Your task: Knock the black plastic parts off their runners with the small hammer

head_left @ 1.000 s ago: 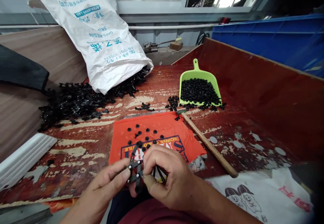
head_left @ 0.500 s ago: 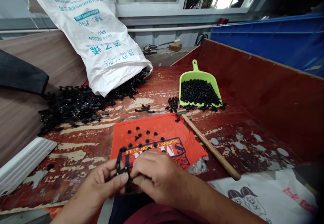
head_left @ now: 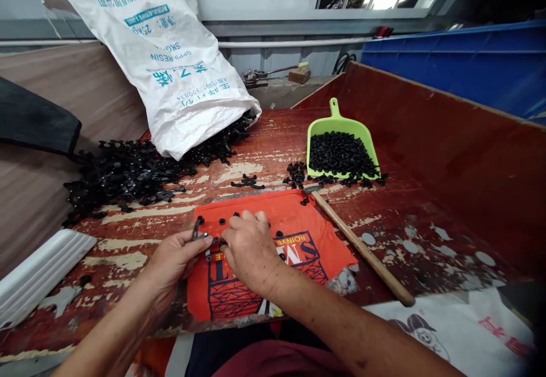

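Left grip (head_left: 177, 256) pinching black linkage (head_left: 197, 228), right grip (head_left: 249, 246) over orange cloth (head_left: 294, 212)

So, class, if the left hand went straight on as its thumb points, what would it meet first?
Most likely the right hand, close ahead of the left hand and the black part it holds; depth between them is unclear.

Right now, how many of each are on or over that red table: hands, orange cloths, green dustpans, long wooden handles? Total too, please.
Hands: 2 (left hand, right hand)
Orange cloth: 1
Green dustpan: 1
Long wooden handle: 1
Total: 5
Small black parts: overlapping, uncountable, left out.
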`<state>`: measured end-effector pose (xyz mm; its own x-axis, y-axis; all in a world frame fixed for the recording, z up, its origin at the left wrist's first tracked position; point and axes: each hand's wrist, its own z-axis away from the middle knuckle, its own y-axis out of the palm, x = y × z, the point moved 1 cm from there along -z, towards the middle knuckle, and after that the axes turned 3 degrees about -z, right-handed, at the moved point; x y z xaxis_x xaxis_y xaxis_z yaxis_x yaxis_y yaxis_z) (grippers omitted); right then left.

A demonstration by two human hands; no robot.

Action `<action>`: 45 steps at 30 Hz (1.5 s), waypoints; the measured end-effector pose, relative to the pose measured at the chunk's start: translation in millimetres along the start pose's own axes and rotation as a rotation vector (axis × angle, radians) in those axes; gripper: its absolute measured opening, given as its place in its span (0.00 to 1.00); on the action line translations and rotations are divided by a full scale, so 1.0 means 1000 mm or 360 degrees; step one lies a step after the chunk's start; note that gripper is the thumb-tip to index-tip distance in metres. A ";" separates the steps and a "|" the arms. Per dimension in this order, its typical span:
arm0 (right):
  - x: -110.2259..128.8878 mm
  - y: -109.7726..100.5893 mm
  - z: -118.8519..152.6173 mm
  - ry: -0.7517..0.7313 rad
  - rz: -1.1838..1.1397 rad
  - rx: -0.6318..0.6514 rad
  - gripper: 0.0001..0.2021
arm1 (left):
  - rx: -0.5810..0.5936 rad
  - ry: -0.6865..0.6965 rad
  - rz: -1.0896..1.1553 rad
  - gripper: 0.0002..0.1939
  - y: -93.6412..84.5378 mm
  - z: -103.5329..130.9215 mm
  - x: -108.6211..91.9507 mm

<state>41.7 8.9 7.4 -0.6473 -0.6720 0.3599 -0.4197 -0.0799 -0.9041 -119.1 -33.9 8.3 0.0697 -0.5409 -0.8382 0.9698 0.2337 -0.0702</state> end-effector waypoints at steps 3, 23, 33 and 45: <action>-0.003 0.002 0.000 0.0012 -0.0032 -0.0006 0.07 | 0.0031 -0.0017 -0.0065 0.23 0.000 -0.006 0.002; -0.007 -0.011 -0.003 -0.0028 -0.0097 0.0057 0.05 | 0.0063 0.0009 -0.0078 0.22 0.009 -0.002 0.003; -0.154 -0.101 0.117 0.0959 0.0677 0.0303 0.15 | 0.0232 -0.0022 0.0015 0.23 0.006 -0.003 0.005; -0.121 -0.103 0.147 0.0896 -0.0588 0.0021 0.17 | 0.0204 0.0084 -0.0275 0.16 0.002 0.002 -0.003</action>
<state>257.0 -10.1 22.7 -0.6970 -0.1128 0.7082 -0.6719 -0.2425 -0.6999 -116.8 -32.9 11.8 -0.1095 -0.5201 -0.8471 0.9882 0.0348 -0.1491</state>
